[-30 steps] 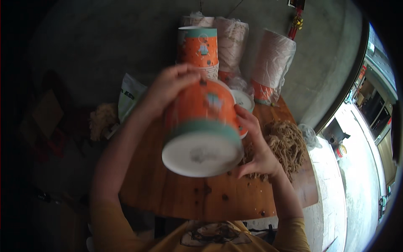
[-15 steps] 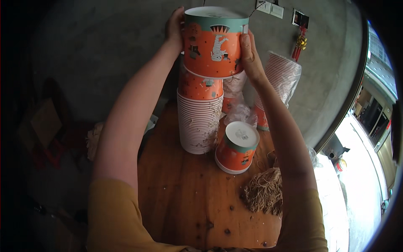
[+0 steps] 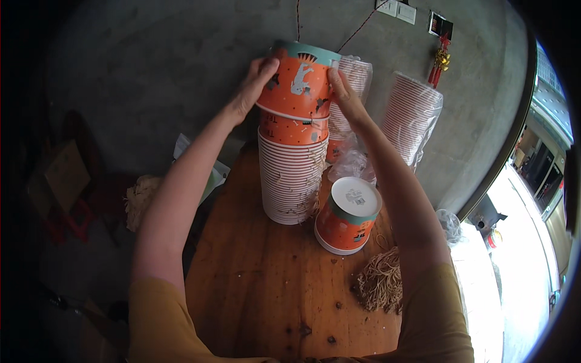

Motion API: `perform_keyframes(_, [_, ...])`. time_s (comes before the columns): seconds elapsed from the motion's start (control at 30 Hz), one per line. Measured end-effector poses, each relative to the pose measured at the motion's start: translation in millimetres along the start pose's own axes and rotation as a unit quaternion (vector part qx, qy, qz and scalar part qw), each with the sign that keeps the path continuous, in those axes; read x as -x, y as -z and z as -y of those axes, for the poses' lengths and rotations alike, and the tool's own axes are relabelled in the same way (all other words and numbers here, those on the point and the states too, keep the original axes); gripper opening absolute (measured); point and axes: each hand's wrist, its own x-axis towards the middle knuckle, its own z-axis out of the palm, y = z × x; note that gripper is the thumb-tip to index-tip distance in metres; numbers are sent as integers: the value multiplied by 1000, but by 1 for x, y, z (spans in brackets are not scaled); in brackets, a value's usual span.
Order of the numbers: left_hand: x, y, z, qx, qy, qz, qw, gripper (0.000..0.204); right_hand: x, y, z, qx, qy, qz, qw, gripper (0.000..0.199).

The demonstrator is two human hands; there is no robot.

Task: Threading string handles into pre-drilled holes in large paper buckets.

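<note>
Upturned orange bucket (image 3: 301,91) held at twelve o'clock, from both sides

The person's left hand (image 3: 253,88) and right hand (image 3: 346,95) clasp the orange bucket by its opposite walls, each spread about its curve with the thumb toward the viewer; the fingers behind are partly hidden. Its teal band is uppermost, its white rim lowermost, overlapping the top of a tall nested stack (image 3: 289,181). Whether it bears on that stack cannot be told.

Cartoon figures, one pale grey and others black, decorate the orange bucket. Dark lettering shows on the stack's topmost orange wall, partly cut off by the curve. At four o'clock, an upturned orange-and-teal tub (image 3: 345,230) carries a grey printed mark on its white base, too small to read.

Between four and five o'clock lies a bundle of tan cord (image 3: 382,283) on the wooden table (image 3: 266,302). Plastic-wrapped stacks stand at one o'clock (image 3: 351,100) and two o'clock (image 3: 413,118).
</note>
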Motion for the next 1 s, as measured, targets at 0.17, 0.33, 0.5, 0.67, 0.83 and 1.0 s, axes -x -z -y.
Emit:
perform_keyframes(0.17, [40, -18, 51, -23, -40, -12, 999, 100, 21, -14, -24, 44, -35, -7, 998, 73])
perform_keyframes(0.33, [53, -36, 78, -23, -116, -52, 992, 95, 36, -16, -28, -1, -54, -10, 999, 73])
perform_keyframes(0.5, [105, -17, 92, -103, -13, -76, 992, 80, 80, 9, -11, 142, -165, 148, 965, 92])
perform_keyframes(0.67, [236, -59, 116, 21, 253, -18, 967, 42, 176, 31, 9, 440, -281, 345, 780, 107])
perform_keyframes(0.83, [280, -151, 117, 131, 407, 3, 904, 35, 204, 54, -9, 463, -160, 259, 832, 91])
perform_keyframes(1.0, [275, -180, 127, 398, 487, -37, 776, 30, 215, 68, 1, 386, -138, 155, 899, 68])
